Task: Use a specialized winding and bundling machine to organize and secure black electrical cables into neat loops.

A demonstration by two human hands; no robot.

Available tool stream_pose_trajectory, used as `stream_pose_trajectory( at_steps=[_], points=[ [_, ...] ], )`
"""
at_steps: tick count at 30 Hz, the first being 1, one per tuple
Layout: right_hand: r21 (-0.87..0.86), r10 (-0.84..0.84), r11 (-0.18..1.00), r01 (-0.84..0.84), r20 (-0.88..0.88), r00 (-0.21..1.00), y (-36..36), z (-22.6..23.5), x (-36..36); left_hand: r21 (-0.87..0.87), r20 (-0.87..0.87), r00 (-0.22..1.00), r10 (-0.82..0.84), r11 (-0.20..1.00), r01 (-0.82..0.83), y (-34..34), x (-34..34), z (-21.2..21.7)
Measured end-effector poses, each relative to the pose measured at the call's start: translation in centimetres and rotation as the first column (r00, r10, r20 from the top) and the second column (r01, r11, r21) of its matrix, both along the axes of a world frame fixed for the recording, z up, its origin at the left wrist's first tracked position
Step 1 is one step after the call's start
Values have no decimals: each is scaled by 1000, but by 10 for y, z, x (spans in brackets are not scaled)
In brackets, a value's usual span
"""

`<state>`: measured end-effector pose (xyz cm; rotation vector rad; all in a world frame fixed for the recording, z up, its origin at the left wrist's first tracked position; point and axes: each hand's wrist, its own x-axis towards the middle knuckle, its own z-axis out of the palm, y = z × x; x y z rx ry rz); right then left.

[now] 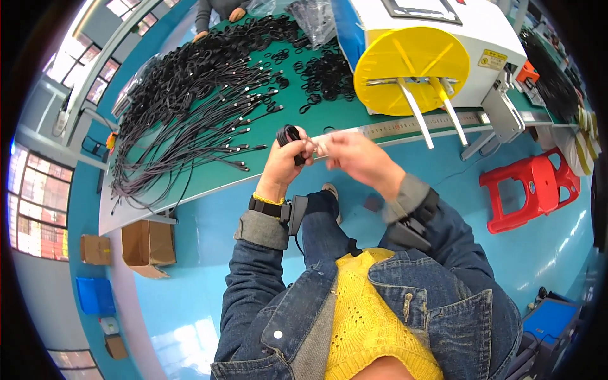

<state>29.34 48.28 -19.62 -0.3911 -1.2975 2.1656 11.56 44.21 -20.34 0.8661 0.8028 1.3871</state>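
Observation:
My left hand (285,161) grips a coiled black cable (289,135) just above the near edge of the green bench (342,114). My right hand (354,155) is beside it, fingers pinching a thin clear tie or wrap (320,144) stretched between both hands at the coil. Both forearms wear denim sleeves and black wrist straps.
A big pile of loose black cables (190,95) covers the bench's left half, with small black coils (326,73) behind. A white machine with a yellow disc (411,69) stands at right, a metal ruler (411,125) along the edge. Red stool (532,187) and cardboard boxes (147,244) sit on the blue floor. Another person's hands (218,19) rest at the far side.

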Motion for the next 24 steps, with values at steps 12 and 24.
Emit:
stream_pose_trajectory(
  at_steps=[12,24],
  points=[
    [531,7,779,-334,526,851,9,43,27,-284,168,912,-373,868,407,-50,24,-10],
    [373,180,844,-385,480,859,-16,-18,24,-372,43,887,-460,816,442,-58,23,-37]
  ],
)
